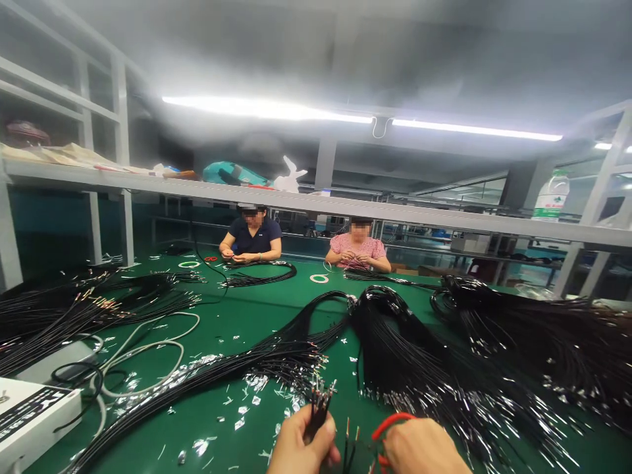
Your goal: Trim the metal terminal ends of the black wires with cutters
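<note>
My left hand (pixel 303 442) is closed around a small bunch of black cables (pixel 318 416), their stripped ends pointing up and away from me. Beside it, at the bottom edge, my right hand (pixel 419 444) grips a red-handled cutter (pixel 395 419); its jaws cannot be made out. Between the two hands stand a few separate black cable ends (pixel 351 442) with bare tips. Just beyond my left hand, a long bundle of black cables (pixel 207 376) curves across the green table (pixel 237 421).
Large heaps of black cables lie right (pixel 409 349) and left (pixel 44 322). Foil scraps (pixel 241 411) litter the tabletop. A white box (pixel 37 421) sits at lower left by a grey cord (pixel 168 342). Two people work opposite beneath a shelf (pixel 345 205) holding a bottle (pixel 552 195).
</note>
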Motion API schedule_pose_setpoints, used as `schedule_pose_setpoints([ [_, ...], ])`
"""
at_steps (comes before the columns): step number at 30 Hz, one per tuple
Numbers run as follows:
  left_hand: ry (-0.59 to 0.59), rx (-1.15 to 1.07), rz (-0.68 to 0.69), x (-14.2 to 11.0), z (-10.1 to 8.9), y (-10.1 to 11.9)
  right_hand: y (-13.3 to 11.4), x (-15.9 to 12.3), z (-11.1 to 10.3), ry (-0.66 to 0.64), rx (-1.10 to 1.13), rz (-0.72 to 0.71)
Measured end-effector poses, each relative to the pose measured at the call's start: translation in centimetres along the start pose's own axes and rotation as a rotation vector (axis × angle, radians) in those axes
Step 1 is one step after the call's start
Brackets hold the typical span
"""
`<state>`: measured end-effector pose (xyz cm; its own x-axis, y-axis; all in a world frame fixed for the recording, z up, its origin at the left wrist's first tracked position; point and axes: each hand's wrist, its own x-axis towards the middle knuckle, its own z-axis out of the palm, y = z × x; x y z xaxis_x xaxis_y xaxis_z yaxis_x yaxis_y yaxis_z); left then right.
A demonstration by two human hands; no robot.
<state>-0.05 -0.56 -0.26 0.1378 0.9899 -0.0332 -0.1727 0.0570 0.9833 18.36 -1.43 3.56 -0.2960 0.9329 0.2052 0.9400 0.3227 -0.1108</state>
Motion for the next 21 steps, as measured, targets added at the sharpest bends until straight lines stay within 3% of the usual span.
schedule_pose_setpoints([
  [4,0.006,0.089,-0.009,0.1,-0.2,0.0,0.6,0.4,-0.9,-0.067,0.165,0.104],
  [10,-0.103,0.083,-0.107,-0.2,0.5,-0.7,-0.9,-0.2,0.2,-0.303,0.704,0.254],
  [18,-0.231,0.235,-0.030,-1.4,1.3,0.8,-2.0,-0.6,0.3,-0.357,1.065,0.330],
  [21,-0.163,0.297,-0.005,-1.3,1.6,-0.1,-2.2,-0.5,0.3,-0.341,1.129,0.324],
])
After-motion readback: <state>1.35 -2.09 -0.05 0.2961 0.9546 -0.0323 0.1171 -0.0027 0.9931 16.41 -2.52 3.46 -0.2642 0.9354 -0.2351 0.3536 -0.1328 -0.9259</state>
